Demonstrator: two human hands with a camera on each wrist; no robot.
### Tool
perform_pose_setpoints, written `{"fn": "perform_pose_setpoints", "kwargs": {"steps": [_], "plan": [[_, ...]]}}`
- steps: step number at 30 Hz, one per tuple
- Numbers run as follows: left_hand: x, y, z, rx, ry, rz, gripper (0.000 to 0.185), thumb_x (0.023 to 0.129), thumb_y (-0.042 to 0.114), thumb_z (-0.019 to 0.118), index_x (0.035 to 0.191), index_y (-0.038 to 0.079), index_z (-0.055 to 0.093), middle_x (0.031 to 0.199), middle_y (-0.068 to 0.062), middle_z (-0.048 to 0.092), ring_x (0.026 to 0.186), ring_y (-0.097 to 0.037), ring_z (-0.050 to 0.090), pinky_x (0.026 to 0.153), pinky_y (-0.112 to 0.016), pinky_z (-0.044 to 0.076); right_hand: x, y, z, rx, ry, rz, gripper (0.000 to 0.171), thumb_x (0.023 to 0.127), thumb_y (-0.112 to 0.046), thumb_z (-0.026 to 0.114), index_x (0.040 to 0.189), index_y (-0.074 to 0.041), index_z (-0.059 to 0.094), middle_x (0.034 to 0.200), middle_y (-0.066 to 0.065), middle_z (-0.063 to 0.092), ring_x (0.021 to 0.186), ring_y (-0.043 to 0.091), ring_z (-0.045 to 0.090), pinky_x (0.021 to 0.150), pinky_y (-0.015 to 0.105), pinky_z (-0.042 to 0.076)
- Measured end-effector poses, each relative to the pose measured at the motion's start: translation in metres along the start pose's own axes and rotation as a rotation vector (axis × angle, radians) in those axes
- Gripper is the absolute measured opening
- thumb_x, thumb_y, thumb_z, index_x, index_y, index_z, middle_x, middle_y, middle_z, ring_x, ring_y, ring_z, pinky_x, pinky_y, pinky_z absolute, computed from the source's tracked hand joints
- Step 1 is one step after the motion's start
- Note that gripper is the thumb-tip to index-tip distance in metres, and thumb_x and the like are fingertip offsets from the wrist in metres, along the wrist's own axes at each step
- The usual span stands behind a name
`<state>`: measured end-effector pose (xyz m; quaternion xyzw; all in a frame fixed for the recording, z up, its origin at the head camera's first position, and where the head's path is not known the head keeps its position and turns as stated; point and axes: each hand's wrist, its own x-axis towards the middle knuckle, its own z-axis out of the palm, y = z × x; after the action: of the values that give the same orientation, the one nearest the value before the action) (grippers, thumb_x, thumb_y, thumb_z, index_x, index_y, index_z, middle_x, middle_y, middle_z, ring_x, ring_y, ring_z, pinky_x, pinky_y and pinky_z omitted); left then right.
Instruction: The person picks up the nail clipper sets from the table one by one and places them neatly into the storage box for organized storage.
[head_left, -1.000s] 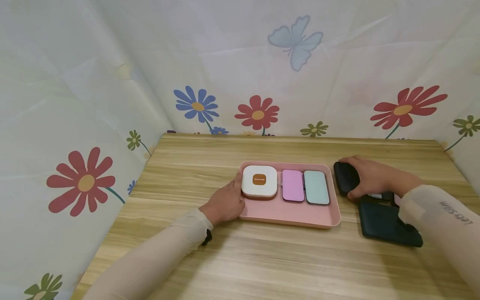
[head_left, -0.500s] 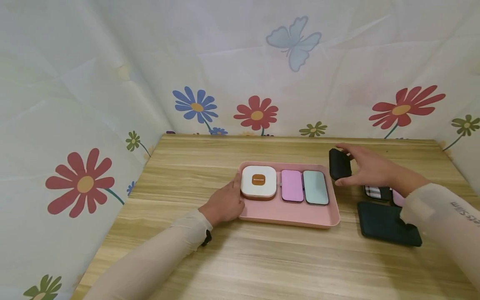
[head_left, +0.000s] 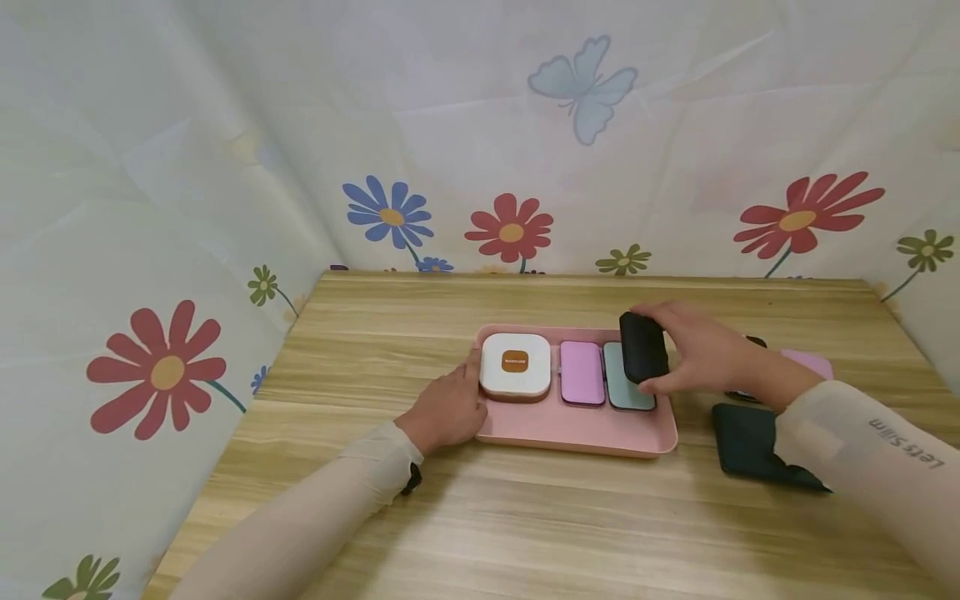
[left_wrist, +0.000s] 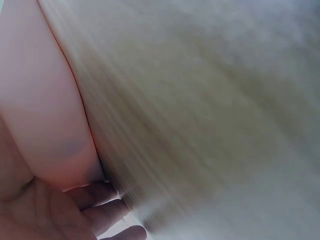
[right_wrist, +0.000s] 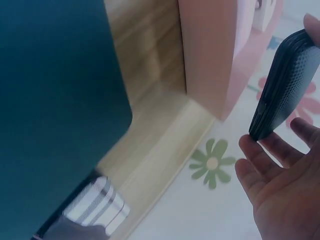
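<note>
While the left hand stays put, the right hand carries its load across:

Right hand: the right hand (head_left: 693, 354) grasps a black case (head_left: 643, 347) between thumb and fingers, on edge, and now holds it above the right end of the pink tray (head_left: 570, 425); a second ago it had this case down on the table (head_left: 465, 517) to the right of the tray, and half a second ago lifted just beside the tray's right rim.

Black case: raised, touching nothing but the hand, partly over the mint case (head_left: 626, 392); the right wrist view shows its textured side (right_wrist: 285, 90) pinched between thumb and fingers (right_wrist: 265, 155).

Left hand: the left hand (head_left: 446, 408) rests as before against the tray's left rim, fingers relaxed and holding nothing, close by the white box (head_left: 515, 364).

Tray contents: white box, purple case (head_left: 582, 372) and mint case lie side by side, unmoved.

Uncovered on the table: a pink case (head_left: 810, 363) now shows behind the right forearm; the dark flat pouch (head_left: 742, 442) lies where it was.

Judgement: the carry looks to be heading into the tray, but the three pieces fill the row, so the black case seems to need the bare front strip or a place on top.
</note>
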<state>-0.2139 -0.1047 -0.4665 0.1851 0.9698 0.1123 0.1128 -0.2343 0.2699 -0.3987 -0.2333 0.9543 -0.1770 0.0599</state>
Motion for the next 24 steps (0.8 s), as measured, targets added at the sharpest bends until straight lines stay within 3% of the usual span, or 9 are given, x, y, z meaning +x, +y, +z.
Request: {"fn": "perform_pose_setpoints", "kwargs": {"steps": [8,15,24], "plan": [[-0.001,0.0,-0.001,-0.01,0.013,0.004,0.08,0.098,0.023,0.04,0.16,0.002,-0.005,0.159,-0.021,0.035,0.14,-0.031,0.045,0.112,-0.042,0.041,0.006,-0.011,0.02,-0.135,0.017,-0.066,0.107,0.067,-0.066,0.082,0.15,-0.013,0.04,0.139,0.015,0.05,0.115,0.035,0.055,0.093,0.055,0.05],[-0.001,0.0,0.0,-0.014,0.005,-0.017,0.08,0.098,0.026,0.04,0.16,0.004,-0.005,0.161,-0.018,0.032,0.145,-0.029,0.039,0.114,-0.047,0.037,0.008,-0.009,0.032,-0.239,0.035,-0.09,0.104,0.065,-0.065,0.083,0.147,-0.012,0.046,0.138,0.017,0.053,0.122,0.04,0.052,0.099,0.061,0.045],[-0.001,0.001,-0.002,0.008,-0.014,-0.031,0.079,0.1,0.03,0.039,0.16,0.004,-0.004,0.163,-0.013,0.03,0.149,-0.025,0.032,0.117,-0.054,0.029,0.008,-0.002,0.041,-0.277,0.033,-0.076,0.102,0.066,-0.064,0.083,0.147,-0.013,0.048,0.137,0.018,0.053,0.125,0.041,0.049,0.105,0.065,0.038]]}}
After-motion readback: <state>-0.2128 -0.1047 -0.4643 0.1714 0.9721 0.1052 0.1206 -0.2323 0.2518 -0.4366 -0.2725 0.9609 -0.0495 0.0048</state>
